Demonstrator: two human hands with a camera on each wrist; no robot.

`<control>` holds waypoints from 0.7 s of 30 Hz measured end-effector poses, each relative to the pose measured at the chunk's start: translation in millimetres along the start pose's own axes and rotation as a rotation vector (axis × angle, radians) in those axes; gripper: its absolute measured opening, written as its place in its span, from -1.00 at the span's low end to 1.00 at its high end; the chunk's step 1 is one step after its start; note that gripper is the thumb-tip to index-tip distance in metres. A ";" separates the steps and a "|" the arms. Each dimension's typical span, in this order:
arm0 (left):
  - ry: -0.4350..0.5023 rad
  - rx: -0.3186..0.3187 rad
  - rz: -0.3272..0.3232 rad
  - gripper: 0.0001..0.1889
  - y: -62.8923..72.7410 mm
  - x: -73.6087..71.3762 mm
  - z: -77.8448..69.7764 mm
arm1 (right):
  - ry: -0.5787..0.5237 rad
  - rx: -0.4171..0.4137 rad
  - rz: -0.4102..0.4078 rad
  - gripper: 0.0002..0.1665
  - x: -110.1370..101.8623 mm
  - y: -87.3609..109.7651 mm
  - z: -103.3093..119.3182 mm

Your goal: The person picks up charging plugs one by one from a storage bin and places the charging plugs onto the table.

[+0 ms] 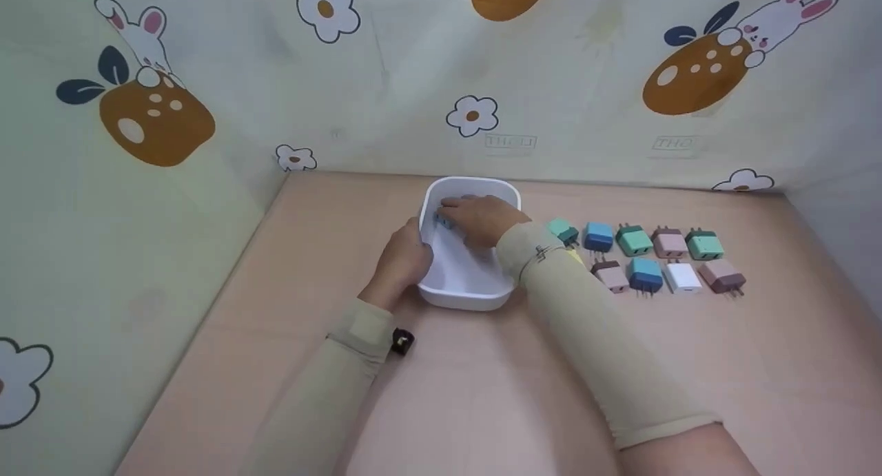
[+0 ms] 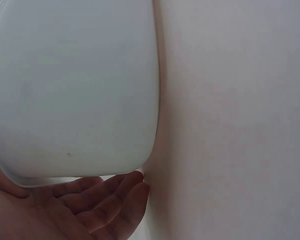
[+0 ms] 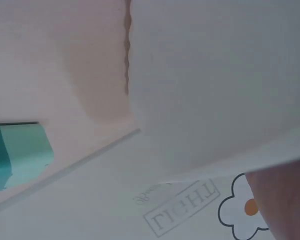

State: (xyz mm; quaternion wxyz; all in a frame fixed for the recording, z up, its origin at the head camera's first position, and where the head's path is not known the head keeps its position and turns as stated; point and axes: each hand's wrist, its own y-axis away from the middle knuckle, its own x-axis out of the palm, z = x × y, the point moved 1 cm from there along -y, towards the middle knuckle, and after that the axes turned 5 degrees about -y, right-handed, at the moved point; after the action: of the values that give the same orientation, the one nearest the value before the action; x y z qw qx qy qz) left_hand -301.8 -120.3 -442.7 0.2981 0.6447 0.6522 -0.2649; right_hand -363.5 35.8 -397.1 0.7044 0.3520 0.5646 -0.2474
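Note:
A white plastic bin [image 1: 468, 300] stands on the table. My left hand [image 1: 406, 253] grips its left side, thumb at the rim. In the left wrist view the left fingers [image 2: 112, 202] lie along the bin's outer wall [image 2: 75, 100]. My right hand [image 1: 486, 220] reaches over the right rim into the bin, holding a small blue charger plug [image 1: 444, 221] near the far left corner. That plug is mostly covered by the fingers. The right wrist view shows the bin's outside [image 3: 215, 90] and only a blurred edge of the hand [image 3: 285, 195].
Right of the bin, charger plugs lie in two rows, among them a green one [image 1: 634, 240], a blue one [image 1: 645, 275], a white one [image 1: 682, 278] and a pink one [image 1: 723, 276]. A printed backdrop [image 1: 393, 83] rises behind the table's far edge.

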 end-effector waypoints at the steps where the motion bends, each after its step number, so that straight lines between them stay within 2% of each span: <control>1: 0.003 0.000 0.000 -0.44 0.2 -0.4 -0.5 | -0.027 0.027 0.012 -0.10 -0.6 2.3 -0.6; 5: 0.015 -0.009 0.003 -0.44 1.0 -0.4 -0.9 | -0.085 0.093 0.024 -0.07 -1.8 8.4 -0.5; 11: 0.023 -0.028 0.000 -0.48 2.9 -0.2 0.2 | 0.064 0.034 -0.065 -0.43 -1.1 0.3 2.3; 14: 0.030 -0.034 0.003 -0.49 2.7 -0.1 0.2 | 0.111 0.022 -0.090 -0.52 0.2 -4.6 2.4; 21: 0.016 -0.043 0.010 -0.47 1.1 0.4 -1.5 | 0.046 0.038 -0.050 -0.53 3.8 -1.3 4.1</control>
State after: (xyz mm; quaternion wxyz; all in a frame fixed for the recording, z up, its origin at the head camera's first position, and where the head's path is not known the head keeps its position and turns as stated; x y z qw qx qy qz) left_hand -300.8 -118.9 -441.9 0.3080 0.6433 0.6569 -0.2444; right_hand -360.9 32.0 -400.6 0.6780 0.3567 0.5844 -0.2675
